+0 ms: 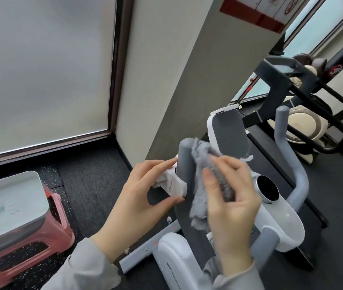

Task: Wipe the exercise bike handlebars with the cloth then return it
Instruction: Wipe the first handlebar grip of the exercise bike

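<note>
The right hand (232, 197) held a fluffy grey cloth (206, 181), pinched between the thumb and the fingers (229, 164). The cloth was pressed against the left handlebar (185, 162) of the white exercise bike (279, 222). Part of the cloth stuck up above the hand, near the top of the grey bar. Another part hung down below the hand.

Just to the left of the held cloth, the left hand (143, 195) was loosely around a white bracket (171, 183) that stuck out from the same bar. Its fingers touched the top of the bracket and its thumb sat under it. It was not squeezed tight.

Above and behind the cloth stood a grey and white holder (228, 130). A round black dial (268, 189) sat just to the right of the right hand. The other handlebar (288, 147) curved up farther to the right, well apart from the cloth.

Far to the left of both hands, a pink stool (30, 245) stood on the dark floor (91, 181), with a white box (9, 204) on top.
</note>
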Demonstrator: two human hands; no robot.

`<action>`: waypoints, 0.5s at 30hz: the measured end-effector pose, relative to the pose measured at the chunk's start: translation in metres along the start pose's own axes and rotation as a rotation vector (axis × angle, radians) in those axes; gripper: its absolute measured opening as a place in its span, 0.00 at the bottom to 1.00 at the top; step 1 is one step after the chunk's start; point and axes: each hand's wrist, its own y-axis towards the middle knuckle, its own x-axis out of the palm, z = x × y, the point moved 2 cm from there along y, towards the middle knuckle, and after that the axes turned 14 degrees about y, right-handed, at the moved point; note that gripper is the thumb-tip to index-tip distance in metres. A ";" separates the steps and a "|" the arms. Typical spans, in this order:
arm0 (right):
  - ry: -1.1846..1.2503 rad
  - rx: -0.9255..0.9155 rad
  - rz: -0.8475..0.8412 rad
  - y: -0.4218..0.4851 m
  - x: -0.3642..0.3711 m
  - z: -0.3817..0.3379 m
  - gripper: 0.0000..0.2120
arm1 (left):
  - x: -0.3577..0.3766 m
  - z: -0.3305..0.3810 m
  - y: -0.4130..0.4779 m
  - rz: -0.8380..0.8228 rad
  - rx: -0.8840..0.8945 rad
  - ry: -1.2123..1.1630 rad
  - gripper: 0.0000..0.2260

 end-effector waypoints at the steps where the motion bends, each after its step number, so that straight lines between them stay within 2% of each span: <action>1: 0.018 0.039 0.014 0.012 -0.007 0.002 0.07 | 0.000 0.000 0.000 0.000 -0.006 0.002 0.30; 4: 0.171 0.350 -0.090 0.055 -0.016 0.018 0.09 | 0.001 0.002 -0.002 0.028 -0.021 0.008 0.30; 8: 0.432 0.793 -0.539 0.079 0.007 0.036 0.11 | 0.001 0.002 -0.005 0.116 -0.059 0.045 0.35; 10: 0.493 0.898 -0.655 0.085 0.015 0.038 0.11 | 0.001 0.000 -0.007 0.140 -0.071 0.076 0.35; 15: 0.489 1.010 -0.759 0.096 0.018 0.041 0.17 | 0.003 0.001 -0.009 0.184 -0.068 0.065 0.34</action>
